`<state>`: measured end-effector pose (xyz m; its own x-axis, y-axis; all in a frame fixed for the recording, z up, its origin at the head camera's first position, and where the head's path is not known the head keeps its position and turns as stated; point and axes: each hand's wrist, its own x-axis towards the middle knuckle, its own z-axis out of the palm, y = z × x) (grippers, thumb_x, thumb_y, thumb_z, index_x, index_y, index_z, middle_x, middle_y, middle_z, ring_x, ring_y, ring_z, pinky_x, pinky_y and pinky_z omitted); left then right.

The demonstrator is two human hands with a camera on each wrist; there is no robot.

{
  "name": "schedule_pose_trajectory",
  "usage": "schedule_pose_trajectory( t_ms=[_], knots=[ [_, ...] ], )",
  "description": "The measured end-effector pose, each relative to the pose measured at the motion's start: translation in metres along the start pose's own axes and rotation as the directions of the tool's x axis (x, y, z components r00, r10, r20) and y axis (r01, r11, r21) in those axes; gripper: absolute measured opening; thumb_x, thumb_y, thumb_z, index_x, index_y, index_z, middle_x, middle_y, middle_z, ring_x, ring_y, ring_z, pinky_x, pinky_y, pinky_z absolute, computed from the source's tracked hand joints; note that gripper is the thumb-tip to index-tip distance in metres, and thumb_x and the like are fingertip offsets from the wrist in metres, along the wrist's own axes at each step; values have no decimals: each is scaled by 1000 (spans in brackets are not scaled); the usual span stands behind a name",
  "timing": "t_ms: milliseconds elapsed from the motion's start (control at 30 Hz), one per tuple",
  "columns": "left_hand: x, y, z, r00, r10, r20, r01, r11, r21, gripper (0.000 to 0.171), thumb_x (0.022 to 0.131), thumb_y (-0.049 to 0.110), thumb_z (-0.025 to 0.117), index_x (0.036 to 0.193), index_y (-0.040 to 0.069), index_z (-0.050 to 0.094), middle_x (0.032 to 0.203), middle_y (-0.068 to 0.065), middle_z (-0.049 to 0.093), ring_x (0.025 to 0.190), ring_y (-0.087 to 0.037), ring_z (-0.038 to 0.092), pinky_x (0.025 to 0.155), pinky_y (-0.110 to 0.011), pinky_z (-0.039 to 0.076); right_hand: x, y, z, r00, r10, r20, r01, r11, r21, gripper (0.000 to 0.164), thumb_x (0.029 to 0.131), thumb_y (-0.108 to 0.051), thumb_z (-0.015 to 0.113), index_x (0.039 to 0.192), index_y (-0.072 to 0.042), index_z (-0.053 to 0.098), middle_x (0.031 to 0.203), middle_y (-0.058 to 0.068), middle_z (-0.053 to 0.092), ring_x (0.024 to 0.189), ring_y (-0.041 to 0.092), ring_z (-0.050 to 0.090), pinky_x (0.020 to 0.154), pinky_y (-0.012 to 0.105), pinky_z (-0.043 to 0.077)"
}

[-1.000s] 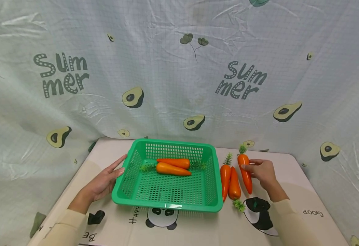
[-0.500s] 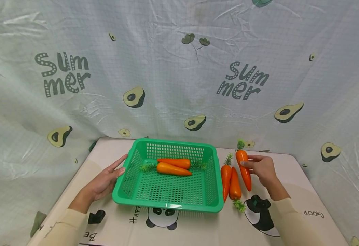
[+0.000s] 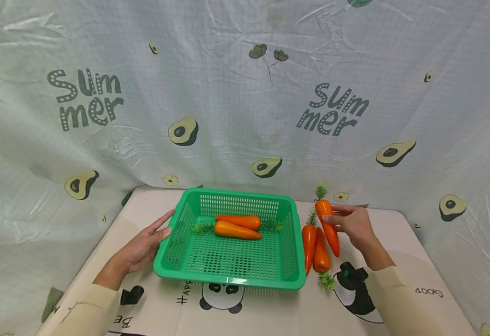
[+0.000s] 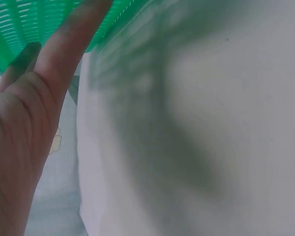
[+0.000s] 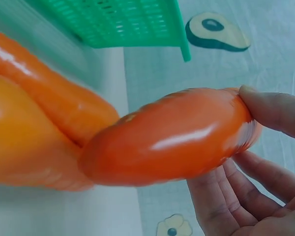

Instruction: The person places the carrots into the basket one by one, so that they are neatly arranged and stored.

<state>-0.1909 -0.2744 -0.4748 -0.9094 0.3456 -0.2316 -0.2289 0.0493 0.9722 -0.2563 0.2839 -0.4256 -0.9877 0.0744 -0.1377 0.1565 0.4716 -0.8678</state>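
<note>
At the right side of the table, my right hand (image 3: 351,226) pinches an orange carrot (image 3: 327,226) between thumb and fingers, its green top pointing away from me. The right wrist view shows this carrot (image 5: 162,140) close up, tip toward the camera. Two more carrots lie just left of it, one carrot (image 3: 309,245) with its top at the far end and one carrot (image 3: 321,254) with its top toward me. My left hand (image 3: 144,245) rests its extended fingers on the left wall of a green plastic basket (image 3: 228,282). Inside lie two carrots (image 3: 237,230) side by side.
The pale table (image 3: 278,312) carries printed pandas and lettering. A white curtain (image 3: 228,93) with avocado prints hangs behind the table and along both sides. The basket's right wall stands close to the loose carrots.
My right hand has lifted the carrot and carried it left and away from me, closer to the basket. The left hand and basket stay in place.
</note>
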Motion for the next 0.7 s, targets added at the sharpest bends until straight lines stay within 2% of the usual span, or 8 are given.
schedule_pose_trajectory(
  t_ms=[333,700],
  knots=[
    [0,-1,-1,1000,6,4,-6,1000,0,72,112,35,47,169,33,3,138,6,60,112,-13,68,90,-35,59,3,-15,7,998,-35,42,34,999,9,61,95,-23,78,144,5,57,133,27,64,92,12,73,83,31,62],
    [0,0,0,1000,0,1,0,1000,-3,73,112,35,49,169,33,4,133,8,64,109,-12,68,89,-33,58,1,-29,17,992,-72,103,69,997,29,62,92,-21,81,143,6,58,136,29,64,94,12,73,80,30,62]
  ],
)
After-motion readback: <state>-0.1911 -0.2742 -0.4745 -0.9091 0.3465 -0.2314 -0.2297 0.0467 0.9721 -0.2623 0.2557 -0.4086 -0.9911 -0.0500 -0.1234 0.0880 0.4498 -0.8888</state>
